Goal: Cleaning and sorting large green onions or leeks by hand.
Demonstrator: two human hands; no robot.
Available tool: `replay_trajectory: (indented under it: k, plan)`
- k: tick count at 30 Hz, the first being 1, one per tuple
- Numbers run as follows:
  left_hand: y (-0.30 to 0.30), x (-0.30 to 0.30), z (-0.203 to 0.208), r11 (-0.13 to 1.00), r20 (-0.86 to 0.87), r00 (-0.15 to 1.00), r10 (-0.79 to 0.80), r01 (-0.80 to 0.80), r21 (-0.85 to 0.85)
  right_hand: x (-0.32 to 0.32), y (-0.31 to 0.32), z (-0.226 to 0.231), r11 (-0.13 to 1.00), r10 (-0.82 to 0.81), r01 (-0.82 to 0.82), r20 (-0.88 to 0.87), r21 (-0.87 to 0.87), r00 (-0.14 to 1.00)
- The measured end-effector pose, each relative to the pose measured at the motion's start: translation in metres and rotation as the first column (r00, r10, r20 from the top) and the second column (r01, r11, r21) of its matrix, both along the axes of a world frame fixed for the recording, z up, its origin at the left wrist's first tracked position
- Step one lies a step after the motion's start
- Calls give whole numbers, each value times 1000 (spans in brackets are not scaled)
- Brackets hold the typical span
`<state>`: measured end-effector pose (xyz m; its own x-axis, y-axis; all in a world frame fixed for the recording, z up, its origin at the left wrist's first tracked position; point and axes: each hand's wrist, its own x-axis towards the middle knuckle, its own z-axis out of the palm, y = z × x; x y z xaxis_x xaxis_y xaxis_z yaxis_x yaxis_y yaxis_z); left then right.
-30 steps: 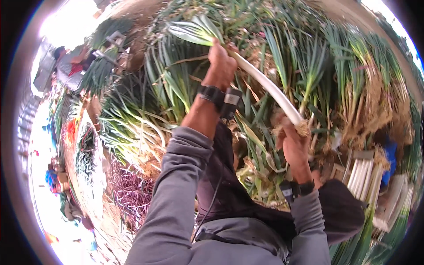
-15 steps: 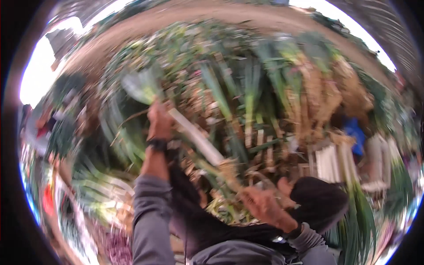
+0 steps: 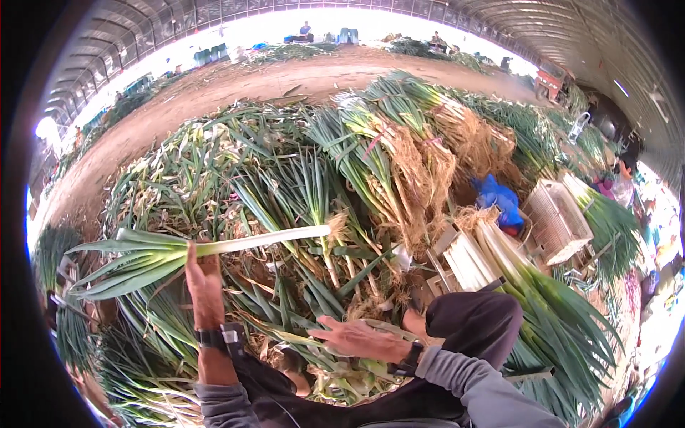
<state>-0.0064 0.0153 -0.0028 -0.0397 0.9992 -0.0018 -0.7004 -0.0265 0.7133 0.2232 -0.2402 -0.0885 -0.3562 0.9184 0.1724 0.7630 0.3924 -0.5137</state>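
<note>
A long leek [image 3: 264, 240] with a white shank, a root tuft at its right end and fanned green leaves at its left lies nearly level in the air. My left hand [image 3: 205, 282] is closed round it where the leaves begin. Over my lap, apart from the leek, my right hand [image 3: 364, 340] has its thumb and fingers spread, and I see nothing gripped in it. Beneath it lie peeled leaf scraps [image 3: 342, 381]. Beyond the hands, more leeks [image 3: 314, 185] rest on the heap, roots toward me.
Bundled leeks with brown roots [image 3: 421, 171] lie ahead. At right are a slatted crate [image 3: 556, 221], a blue plastic bag [image 3: 497, 202] and cleaned leeks [image 3: 528, 292] beside my bent knee [image 3: 478, 317]. A discarded-leaf pile [image 3: 193, 160] spreads at far left.
The leek has swung from a slant to nearly level, and my left hand has moved left and nearer. My right hand has come away from the root end and opened. The view has turned.
</note>
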Motion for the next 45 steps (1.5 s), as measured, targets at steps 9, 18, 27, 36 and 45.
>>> replay_trajectory:
  k: [9, 18, 27, 36, 45]
  plan:
    - [-41, 60, -12, 797, -11, 798, -603, 603, 46, -53, 140, 93, 969, -249, -85, -905, -234, -345]
    - [-70, 63, 6, 667, -253, 644, -722, 745, -11, -8, 128, 129, 934, -99, 320, -975, -159, -197]
    - [-62, 65, 7, 794, -543, 616, -571, 583, -174, 248, -44, 300, 139, -861, 853, -364, 504, 355]
    - [-39, 63, -22, 696, -473, 560, -680, 696, -176, 406, -277, 262, 502, -720, 644, 692, 578, -59]
    - [-46, 94, -28, 739, -476, 586, -656, 627, -247, 387, -339, 78, 368, -621, 930, 745, 4, 242]
